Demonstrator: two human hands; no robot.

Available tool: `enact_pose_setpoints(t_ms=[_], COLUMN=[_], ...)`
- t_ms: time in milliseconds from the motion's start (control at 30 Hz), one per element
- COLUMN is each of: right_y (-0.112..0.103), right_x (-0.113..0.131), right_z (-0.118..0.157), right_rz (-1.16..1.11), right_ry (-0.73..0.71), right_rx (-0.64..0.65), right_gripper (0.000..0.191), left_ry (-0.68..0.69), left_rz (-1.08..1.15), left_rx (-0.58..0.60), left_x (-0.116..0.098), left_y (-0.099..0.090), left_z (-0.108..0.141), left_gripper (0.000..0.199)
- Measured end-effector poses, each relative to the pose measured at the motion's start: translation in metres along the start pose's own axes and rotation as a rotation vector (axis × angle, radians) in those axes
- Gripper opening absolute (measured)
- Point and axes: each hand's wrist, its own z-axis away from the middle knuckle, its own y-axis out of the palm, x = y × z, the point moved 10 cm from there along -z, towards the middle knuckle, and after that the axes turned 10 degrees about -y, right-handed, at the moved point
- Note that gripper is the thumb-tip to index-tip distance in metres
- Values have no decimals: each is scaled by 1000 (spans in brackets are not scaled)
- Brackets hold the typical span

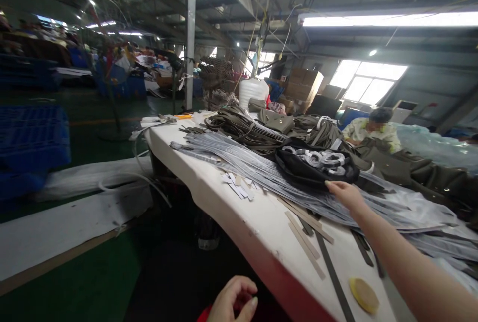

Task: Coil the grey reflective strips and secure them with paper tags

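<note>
My right hand [345,195] reaches across the table and pinches the near rim of an open black bag [304,172]. White ring-shaped pieces [317,159] lie inside the bag. Beneath and around it spread long strips in clear plastic sleeves [239,155]. My left hand [234,299] hangs low in front of the table edge, fingers loosely curled, thumb apart, and nothing visible in it.
On the white table [212,187] lie small paper slips [239,186], beige strips [306,245], a dark strip [332,272] and a yellow tape roll [364,295]. Dark strap bundles [246,128] sit farther back. A co-worker [373,130] is at the far right. Blue crates [33,138] stand left.
</note>
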Motion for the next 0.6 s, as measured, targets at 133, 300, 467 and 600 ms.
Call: enact_pose_setpoints(t_ms=[133, 300, 467, 600], right_y=[77, 119, 129, 135], right_x=[-34, -54, -68, -77], right_z=[36, 36, 16, 14], right_rz=[240, 433, 506, 450], right_ry=[-104, -193, -208, -207], right_rx=[264, 371, 458, 552], right_gripper=[14, 33, 32, 31], left_ry=[-65, -118, -188, -185], left_rz=[-42, -119, -112, -147], left_rx=[-62, -51, -61, -67], left_x=[-2, -3, 9, 16], left_y=[-18, -24, -25, -21], left_z=[1, 4, 5, 6], left_gripper=[28, 22, 16, 15])
